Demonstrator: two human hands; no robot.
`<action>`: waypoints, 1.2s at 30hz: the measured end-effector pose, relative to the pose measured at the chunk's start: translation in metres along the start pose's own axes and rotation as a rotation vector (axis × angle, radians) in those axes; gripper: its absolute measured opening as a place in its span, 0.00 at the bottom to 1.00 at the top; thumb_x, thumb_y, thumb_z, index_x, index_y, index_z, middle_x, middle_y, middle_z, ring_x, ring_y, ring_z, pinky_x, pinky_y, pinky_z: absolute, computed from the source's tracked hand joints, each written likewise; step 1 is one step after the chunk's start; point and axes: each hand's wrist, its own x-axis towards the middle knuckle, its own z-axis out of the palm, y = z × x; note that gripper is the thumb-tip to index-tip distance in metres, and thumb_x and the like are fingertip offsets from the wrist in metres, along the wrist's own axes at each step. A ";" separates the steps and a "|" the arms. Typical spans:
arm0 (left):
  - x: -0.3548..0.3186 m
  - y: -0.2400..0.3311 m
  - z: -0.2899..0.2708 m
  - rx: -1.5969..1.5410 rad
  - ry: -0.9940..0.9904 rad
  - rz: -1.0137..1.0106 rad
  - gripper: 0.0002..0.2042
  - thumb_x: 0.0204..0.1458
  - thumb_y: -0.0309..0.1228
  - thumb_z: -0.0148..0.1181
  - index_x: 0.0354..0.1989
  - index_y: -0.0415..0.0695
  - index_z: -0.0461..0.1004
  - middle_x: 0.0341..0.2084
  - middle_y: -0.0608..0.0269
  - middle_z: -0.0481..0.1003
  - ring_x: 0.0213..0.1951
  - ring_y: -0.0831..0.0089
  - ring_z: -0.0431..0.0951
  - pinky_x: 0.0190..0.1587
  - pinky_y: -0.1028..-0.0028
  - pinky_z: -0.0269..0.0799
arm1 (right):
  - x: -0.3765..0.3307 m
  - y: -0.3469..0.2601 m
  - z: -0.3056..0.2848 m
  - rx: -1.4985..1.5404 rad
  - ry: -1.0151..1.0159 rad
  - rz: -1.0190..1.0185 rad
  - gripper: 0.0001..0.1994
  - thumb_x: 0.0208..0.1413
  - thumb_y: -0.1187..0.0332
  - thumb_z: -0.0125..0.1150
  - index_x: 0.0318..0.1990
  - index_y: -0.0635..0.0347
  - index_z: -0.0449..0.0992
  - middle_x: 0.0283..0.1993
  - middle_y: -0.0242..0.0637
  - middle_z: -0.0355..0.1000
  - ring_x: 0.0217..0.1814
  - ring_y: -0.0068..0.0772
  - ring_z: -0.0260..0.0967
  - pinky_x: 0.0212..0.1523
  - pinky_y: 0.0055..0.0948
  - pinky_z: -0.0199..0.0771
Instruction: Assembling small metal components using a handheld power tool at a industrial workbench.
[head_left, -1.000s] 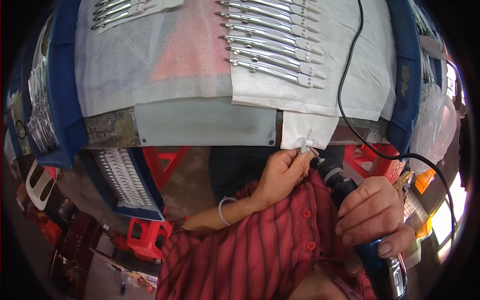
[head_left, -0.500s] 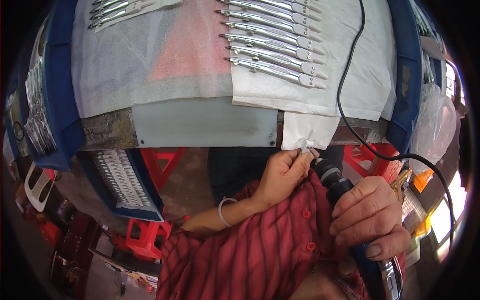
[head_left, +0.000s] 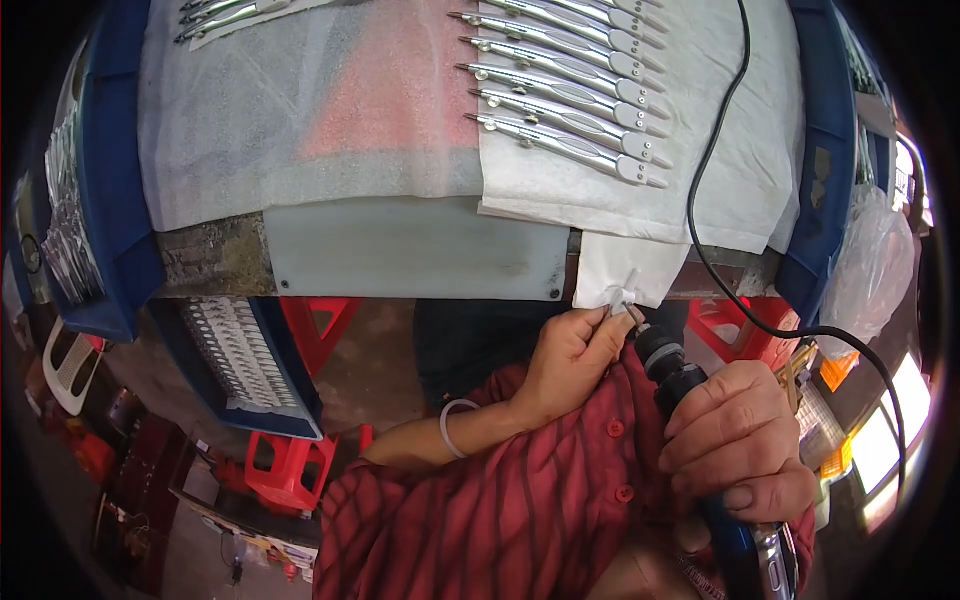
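My left hand (head_left: 568,358) pinches a small pale part (head_left: 621,297) at the table's front edge. This part lies against a hanging flap of white cloth (head_left: 608,262); its exact kind cannot be made out. My right hand (head_left: 742,435) is wrapped round a black and blue electric screwdriver (head_left: 672,372). The tool slants up and leftward, its thin tip beside the left fingertips at the small part; whether it touches is too small to tell. Beyond the hands, several silver drawing compasses (head_left: 572,143) lie closed in a row on the white cloth.
A black cable (head_left: 697,180) runs down the cloth's right side and curves past my right hand. Blue crates (head_left: 112,190) flank the table. More metal pieces fill a blue tray (head_left: 312,405) below left. Red stools (head_left: 287,470) stand underneath. A clear plastic bag (head_left: 868,250) hangs at right.
The view has shifted slightly, so the compasses and cloth sit a little farther right. Both hands keep their grips, with the screwdriver tip still at the small part.
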 end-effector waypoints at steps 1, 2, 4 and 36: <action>0.000 0.000 0.000 0.020 0.006 -0.006 0.11 0.61 0.29 0.47 0.41 0.35 0.73 0.23 0.74 0.69 0.25 0.90 0.63 0.27 0.87 0.58 | 0.001 0.000 0.000 0.000 -0.002 0.003 0.18 0.47 0.65 0.67 0.37 0.55 0.61 0.26 0.35 0.73 0.23 0.28 0.73 0.24 0.22 0.75; 0.000 -0.001 0.000 0.040 0.012 -0.012 0.11 0.61 0.29 0.47 0.41 0.35 0.73 0.24 0.74 0.69 0.26 0.89 0.64 0.27 0.87 0.60 | 0.002 0.001 0.000 0.011 -0.011 0.005 0.18 0.47 0.65 0.68 0.37 0.56 0.61 0.26 0.35 0.73 0.23 0.28 0.73 0.23 0.22 0.75; -0.001 -0.002 -0.002 0.054 0.012 -0.007 0.11 0.61 0.29 0.47 0.40 0.35 0.73 0.24 0.74 0.70 0.26 0.89 0.64 0.27 0.87 0.60 | 0.003 0.003 -0.001 0.022 -0.024 0.005 0.18 0.47 0.64 0.68 0.37 0.56 0.61 0.26 0.35 0.73 0.23 0.28 0.73 0.23 0.22 0.74; -0.001 0.008 0.007 0.006 0.093 0.028 0.11 0.58 0.31 0.51 0.32 0.36 0.74 0.15 0.73 0.66 0.20 0.88 0.62 0.22 0.83 0.58 | -0.006 -0.005 -0.002 0.100 0.037 -0.060 0.09 0.52 0.72 0.56 0.39 0.60 0.63 0.27 0.46 0.72 0.23 0.38 0.72 0.27 0.33 0.77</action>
